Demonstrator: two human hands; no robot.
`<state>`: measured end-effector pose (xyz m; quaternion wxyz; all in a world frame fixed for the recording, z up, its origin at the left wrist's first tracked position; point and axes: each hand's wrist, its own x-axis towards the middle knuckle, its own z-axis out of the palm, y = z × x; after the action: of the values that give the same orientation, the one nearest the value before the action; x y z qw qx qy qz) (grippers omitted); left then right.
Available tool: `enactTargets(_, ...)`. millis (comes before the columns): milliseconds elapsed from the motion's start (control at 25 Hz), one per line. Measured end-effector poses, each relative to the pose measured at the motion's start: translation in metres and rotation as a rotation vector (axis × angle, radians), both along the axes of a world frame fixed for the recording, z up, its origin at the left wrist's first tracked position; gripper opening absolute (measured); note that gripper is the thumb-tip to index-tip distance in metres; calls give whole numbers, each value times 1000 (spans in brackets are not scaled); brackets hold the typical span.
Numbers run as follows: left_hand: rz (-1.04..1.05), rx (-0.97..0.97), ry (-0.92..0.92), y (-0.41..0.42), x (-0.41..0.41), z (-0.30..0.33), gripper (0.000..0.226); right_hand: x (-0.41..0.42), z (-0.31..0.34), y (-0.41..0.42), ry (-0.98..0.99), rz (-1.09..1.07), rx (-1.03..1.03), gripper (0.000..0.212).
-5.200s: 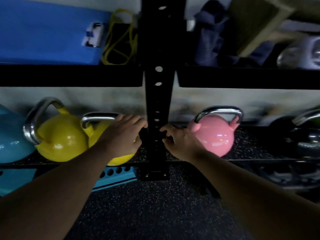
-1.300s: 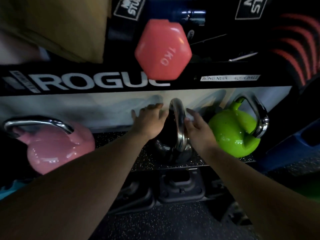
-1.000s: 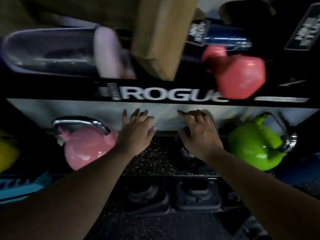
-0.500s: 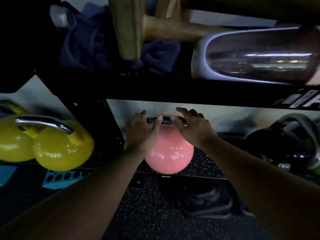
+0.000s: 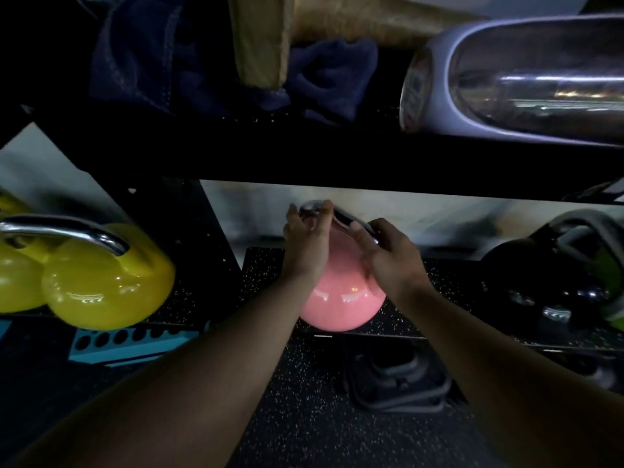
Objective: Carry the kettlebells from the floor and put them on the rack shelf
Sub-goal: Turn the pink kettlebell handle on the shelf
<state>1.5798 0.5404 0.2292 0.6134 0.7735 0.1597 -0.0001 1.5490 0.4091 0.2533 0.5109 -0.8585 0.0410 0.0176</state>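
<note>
While the yellow kettlebells (image 5: 104, 282) at left already sit on the rack shelf (image 5: 263, 265), the left hand (image 5: 305, 244) and right hand (image 5: 391, 261) at centre each curl loosely around the chrome handle (image 5: 341, 216) of the pink kettlebell (image 5: 337, 305), which rests near the shelf's front edge. A black kettlebell (image 5: 540, 282) stands at right. The task appears nearly complete; overhead clearance beneath the upper shelf (image 5: 337, 157) is tight.

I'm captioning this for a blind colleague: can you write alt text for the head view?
Both hands, left hand and right hand, hold the chrome handle of a pink kettlebell sitting on the rack shelf. Yellow kettlebells sit to its left, a black kettlebell to its right.
</note>
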Motion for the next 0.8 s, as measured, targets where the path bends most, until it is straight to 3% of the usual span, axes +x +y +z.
enactTargets(80, 16, -2, -20, -11, -7, -3, 79, 5, 8, -3, 69, -14, 206, 27)
enactTargets(200, -42, -53, -49, -9, 7, -2, 71, -2, 1, 8, 80, -105, 358, 32)
enactTargets(320, -184, -50, -27, 3, 18, -3, 68, -15, -5, 20, 57, -103, 397, 33)
enactTargets(480, -169, -39, -90, -1, 13, -7, 66, -13, -6, 21, 63, -82, 427, 34)
enactTargets(800, -277, -148, 9, 4, 39, -5, 68, -13, -19, 61, 79, -177, 544, 44)
